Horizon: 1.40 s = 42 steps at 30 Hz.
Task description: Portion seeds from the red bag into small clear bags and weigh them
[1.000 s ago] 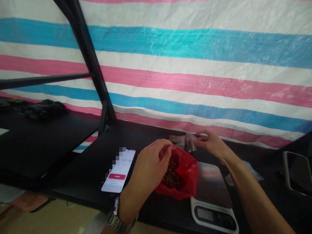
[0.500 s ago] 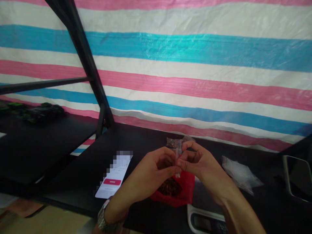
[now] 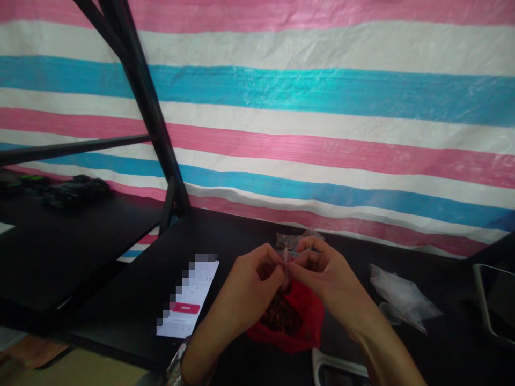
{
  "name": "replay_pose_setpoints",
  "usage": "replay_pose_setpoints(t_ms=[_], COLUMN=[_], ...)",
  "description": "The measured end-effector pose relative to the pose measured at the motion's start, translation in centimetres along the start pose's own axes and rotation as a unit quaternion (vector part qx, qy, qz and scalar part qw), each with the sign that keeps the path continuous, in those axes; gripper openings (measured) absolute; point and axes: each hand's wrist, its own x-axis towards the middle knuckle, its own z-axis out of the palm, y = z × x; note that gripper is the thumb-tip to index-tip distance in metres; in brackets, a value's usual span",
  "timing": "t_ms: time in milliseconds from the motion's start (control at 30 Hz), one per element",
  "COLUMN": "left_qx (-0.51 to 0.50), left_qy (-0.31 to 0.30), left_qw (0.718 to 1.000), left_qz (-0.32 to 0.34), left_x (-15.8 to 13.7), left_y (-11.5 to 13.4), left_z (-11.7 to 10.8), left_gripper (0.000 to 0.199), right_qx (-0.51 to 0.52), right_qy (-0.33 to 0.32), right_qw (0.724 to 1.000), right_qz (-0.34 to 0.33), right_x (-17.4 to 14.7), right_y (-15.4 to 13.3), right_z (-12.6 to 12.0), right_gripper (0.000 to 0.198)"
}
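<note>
My left hand (image 3: pixel 251 284) and right hand (image 3: pixel 330 279) meet fingertip to fingertip, both pinching a small clear plastic bag (image 3: pixel 286 262), held upright between them. It hangs directly above the open red bag of dried bits (image 3: pixel 287 316) on the desk (image 3: pixel 225 236).

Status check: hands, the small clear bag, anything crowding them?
Left hand and right hand both pinching small clear bag. Red bag of brown pieces directly below. Phone left, spare clear bags right, apart.
</note>
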Motion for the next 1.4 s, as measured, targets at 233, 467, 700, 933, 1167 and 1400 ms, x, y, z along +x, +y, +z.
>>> replay_pose_setpoints(t_ms=[233,467,700,933,1167,1400], left_qx=[0.063,-0.005,0.235,0.308,0.254,0.303], left_qy=[0.061,-0.018,-0.012,-0.027,0.038,0.043], left_qw=[0.995,0.999,0.971,0.951,0.965,0.943], left_qz=[0.051,0.047,0.036,0.015,0.045,0.130], left_x=[0.1,-0.1,-0.2,-0.4,-0.4,-0.3], left_y=[0.1,0.0,0.0,-2.4,-2.0,-1.0], left_z=[-0.8,-2.3,-3.6,-4.4,-4.2,-3.7], left_gripper=[0.013,0.007,0.017,0.026,0.048,0.031], right_qx=[-0.101,-0.054,-0.154,-0.244,-0.207,-0.270], right_qy=[0.061,-0.007,0.010,0.017,0.037,0.053], right_qw=[0.990,0.998,0.987,0.969,0.975,0.956], right_qz=[-0.077,0.012,-0.036,-0.037,-0.073,-0.105], right_x=[-0.1,0.7,0.9,-0.1,-0.1,-0.2], right_y=[0.3,1.8,2.0,1.7,1.0,0.7], right_z=[-0.3,-1.2,-2.6,-1.2,-0.3,-0.3], right_gripper=[0.038,0.064,0.036,0.028,0.027,0.025])
